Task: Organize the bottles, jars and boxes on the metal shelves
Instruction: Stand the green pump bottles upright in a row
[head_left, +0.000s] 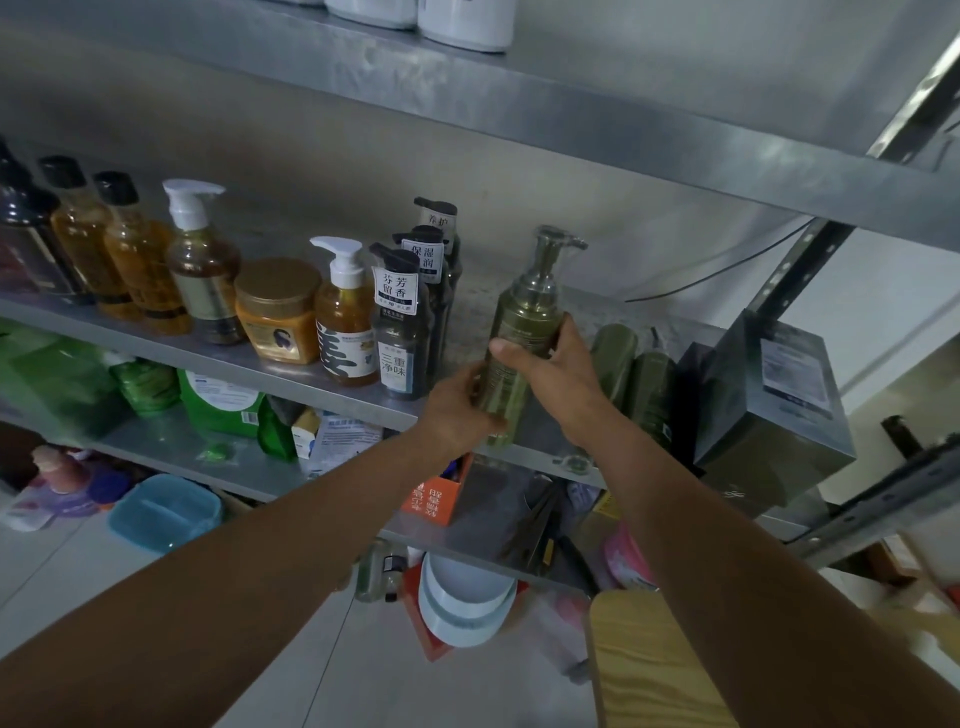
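While both hands are wrapped around it, the olive-green see-through pump bottle with the clear cap (524, 322) sits pretty much upright at the front of the grey metal shelf (156, 349). Left hand (460, 402) grips the lower body, right hand (553, 371) holds it a bit higher, thumb across the front. It's in the gap between the dark bottles with white tags (402, 332) and two more olive-green bottles (613, 358). Dark cardboard box (769, 395) is at the far right end.
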